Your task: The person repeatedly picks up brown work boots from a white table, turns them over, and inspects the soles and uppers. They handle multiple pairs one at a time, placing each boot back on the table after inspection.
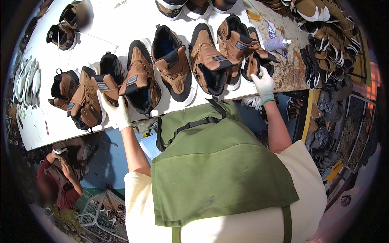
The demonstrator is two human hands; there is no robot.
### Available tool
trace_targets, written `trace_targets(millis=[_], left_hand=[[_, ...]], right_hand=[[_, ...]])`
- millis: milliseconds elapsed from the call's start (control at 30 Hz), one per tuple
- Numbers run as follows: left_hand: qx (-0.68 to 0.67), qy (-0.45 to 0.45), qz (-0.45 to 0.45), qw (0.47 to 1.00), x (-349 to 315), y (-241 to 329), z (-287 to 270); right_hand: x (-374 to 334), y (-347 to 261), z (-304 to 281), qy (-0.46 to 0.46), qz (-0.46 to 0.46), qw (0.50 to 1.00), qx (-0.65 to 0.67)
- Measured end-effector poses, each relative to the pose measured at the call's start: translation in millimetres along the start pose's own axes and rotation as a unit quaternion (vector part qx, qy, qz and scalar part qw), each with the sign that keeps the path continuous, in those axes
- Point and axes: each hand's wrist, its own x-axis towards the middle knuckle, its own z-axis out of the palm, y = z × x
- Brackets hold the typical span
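Several brown-and-black high-top boots with white soles stand in a row along the near edge of a white table. Both hands wear pale gloves. Toward the left of the row, my left hand is closed around the near end of a boot, its thumb and fingers on either side; that end is hidden by the glove. At the right end, my right hand pinches the near edge of another boot between thumb and fingers. Between my hands stand more boots, among them one boot with its toe toward me.
A spray can lies on the stained right part of the table. More boots stand at the far left, near stacked pale insoles. Shoe parts fill racks on the right. A co-worker sits at lower left by a wire basket.
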Motion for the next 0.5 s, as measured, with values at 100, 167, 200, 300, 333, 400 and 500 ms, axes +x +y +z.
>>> trace_targets(millis=[100, 167, 200, 300, 333, 400, 500], left_hand=[[-0.017, 0.007, -0.003, 1.000, -1.9, -1.6, 0.7], [0.011, 0.017, 0.013, 1.000, -1.5, -4.5, 1.8], [0.019, 0.019, 0.009, 1.000, -1.9, -4.6, 1.6], [0.008, 0.020, 0.008, 1.000, -2.4, -4.1, 1.9], [0.004, 0.019, 0.007, 1.000, -2.0, -3.0, 1.9], [-0.003, 0.018, 0.004, 1.000, -2.3, -0.3, 1.6], [-0.013, 0.016, 0.010, 1.000, -1.7, -1.1, 1.5]], right_hand=[[-0.6, -7.4, -1.8, 0.015, -0.009, 0.999, -0.035], [0.5, -6.1, -1.6, 0.009, -0.006, 1.000, -0.008], [0.7, -3.6, -0.3, 0.008, -0.010, 1.000, 0.005], [1.8, 1.5, 1.5, 0.004, -0.004, 1.000, 0.014], [2.2, 2.6, 2.2, 0.004, 0.000, 1.000, 0.013], [2.2, 7.1, 2.6, 0.009, 0.004, 1.000, 0.003], [2.7, 4.1, 1.5, 0.011, 0.006, 1.000, -0.012]])
